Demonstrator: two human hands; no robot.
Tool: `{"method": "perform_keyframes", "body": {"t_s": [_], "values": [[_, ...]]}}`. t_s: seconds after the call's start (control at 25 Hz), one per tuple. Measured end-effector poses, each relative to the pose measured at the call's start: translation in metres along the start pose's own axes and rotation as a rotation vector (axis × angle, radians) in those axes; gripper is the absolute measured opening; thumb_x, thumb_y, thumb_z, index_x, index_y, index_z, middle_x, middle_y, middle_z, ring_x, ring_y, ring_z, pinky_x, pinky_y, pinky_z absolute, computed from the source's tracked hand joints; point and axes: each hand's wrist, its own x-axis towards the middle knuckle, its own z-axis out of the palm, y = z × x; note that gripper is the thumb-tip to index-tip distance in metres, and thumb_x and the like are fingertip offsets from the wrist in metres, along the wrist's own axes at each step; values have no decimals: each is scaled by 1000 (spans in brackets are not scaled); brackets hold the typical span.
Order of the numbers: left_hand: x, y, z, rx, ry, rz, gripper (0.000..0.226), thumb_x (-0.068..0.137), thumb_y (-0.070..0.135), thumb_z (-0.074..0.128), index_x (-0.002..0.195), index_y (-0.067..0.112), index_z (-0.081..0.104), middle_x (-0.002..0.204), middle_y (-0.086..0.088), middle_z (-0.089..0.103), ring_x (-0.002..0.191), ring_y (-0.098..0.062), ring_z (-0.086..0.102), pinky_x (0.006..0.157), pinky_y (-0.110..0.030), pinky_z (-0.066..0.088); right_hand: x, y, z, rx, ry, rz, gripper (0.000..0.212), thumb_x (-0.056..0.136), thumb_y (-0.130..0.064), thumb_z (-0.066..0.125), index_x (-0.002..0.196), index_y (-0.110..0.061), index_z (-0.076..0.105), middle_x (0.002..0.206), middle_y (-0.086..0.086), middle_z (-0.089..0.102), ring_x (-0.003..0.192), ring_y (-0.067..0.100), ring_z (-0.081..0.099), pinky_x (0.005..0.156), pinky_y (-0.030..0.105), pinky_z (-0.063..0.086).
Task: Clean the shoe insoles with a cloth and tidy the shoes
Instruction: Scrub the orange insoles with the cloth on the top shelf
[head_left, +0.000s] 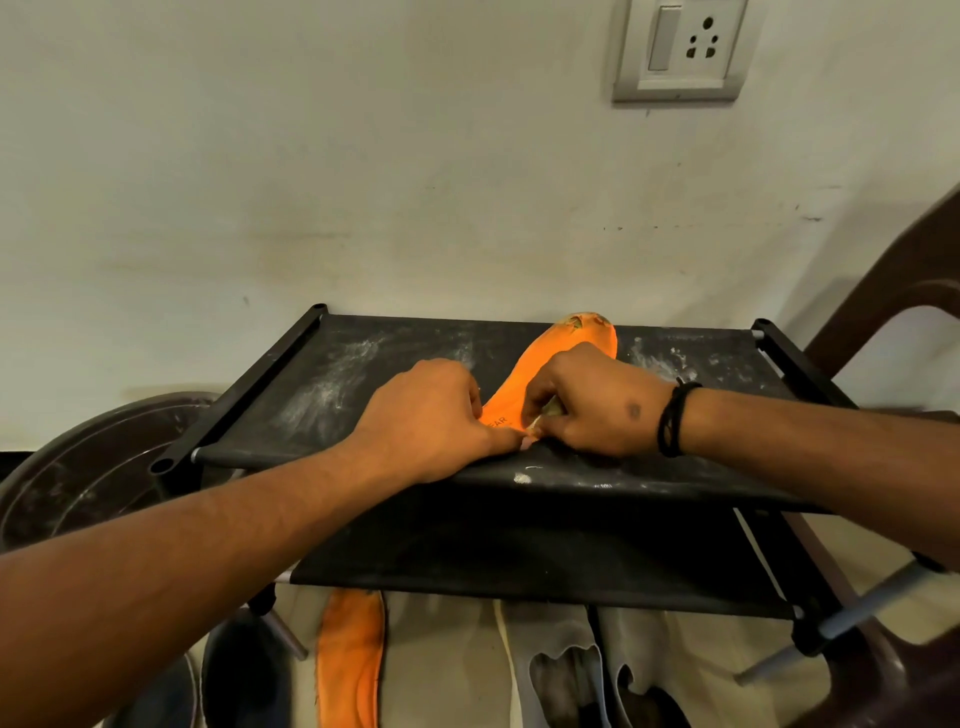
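An orange insole (550, 353) lies on the top shelf of a black shoe rack (363, 374), its worn toe end pointing at the wall. My left hand (431, 415) presses on its heel end with curled fingers. My right hand (592, 400) grips a small greenish cloth (551, 408), mostly hidden under the fingers, against the insole. A second orange insole (350, 660) lies below the rack on the floor. Pale shoes (566, 670) sit beside it under the lower shelf.
White dust smears the rack's fabric top. A dark round tub (98, 478) stands to the left of the rack. A brown plastic chair (883, 332) stands to the right. A wall switch and socket plate (680, 47) is above.
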Motion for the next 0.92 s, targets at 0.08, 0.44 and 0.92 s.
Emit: {"method": "perform_keyframes", "body": {"t_s": [0.08,0.44,0.92], "values": [[1,0,0,0,2,3,62,59,80,68,67,19,72,61,1,67,57,-14,64,59,-41,58,-1,0,-1,103,-51,-15,10,87,-18,68,92,-18,76,82,-11,69,66,-8,57,59,8,42],[1,-1,1,-15,-15,7,67,52,86,57,68,22,73,63,4,68,60,-11,65,63,-42,60,5,-4,2,15,9,-11,17,86,-12,61,96,-15,75,93,-2,71,81,10,62,70,22,50],[2,-2,1,-4,-28,18,63,57,83,63,65,21,71,58,1,64,56,-15,63,60,-41,57,16,2,7,130,-9,-20,14,82,-15,67,93,-18,76,81,-12,67,69,-3,56,61,8,38]]}}
